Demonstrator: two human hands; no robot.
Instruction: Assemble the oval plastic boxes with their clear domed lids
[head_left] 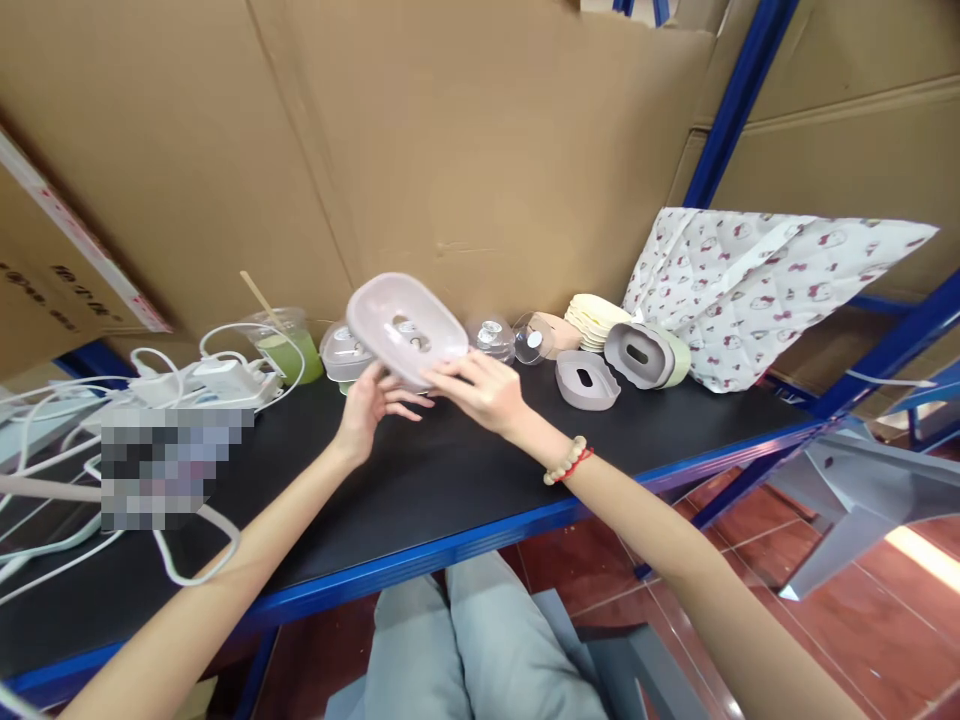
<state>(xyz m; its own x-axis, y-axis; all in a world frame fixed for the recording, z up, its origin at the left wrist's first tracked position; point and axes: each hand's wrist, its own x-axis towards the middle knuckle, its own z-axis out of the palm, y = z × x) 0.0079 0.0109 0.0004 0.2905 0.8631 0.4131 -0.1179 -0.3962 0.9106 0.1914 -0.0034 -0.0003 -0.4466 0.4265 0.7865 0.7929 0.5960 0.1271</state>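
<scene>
Centre of the frame, up above the black tabletop (450, 470), there's a pale pinkish oval plastic piece with an opening in its middle (381, 322), tilted in the air, its long axis slanting from upper left down to lower right. The right hand (491, 393) has that lower-right end, fingers clamped on the rim, and is clearly the nearer one to it. Across from it, the left hand (365, 408) sits right by the lower-left edge, fingers spread apart; whether it bears any weight, I cannot tell. Right of centre, a greyish oval plastic piece with a dark slot (602, 394) lies on the tabletop, apart from both hands but nearer the right, and just past it a stack of cream wavy-edged pieces (596, 318) leans towards the cardboard behind (480, 150)
</scene>
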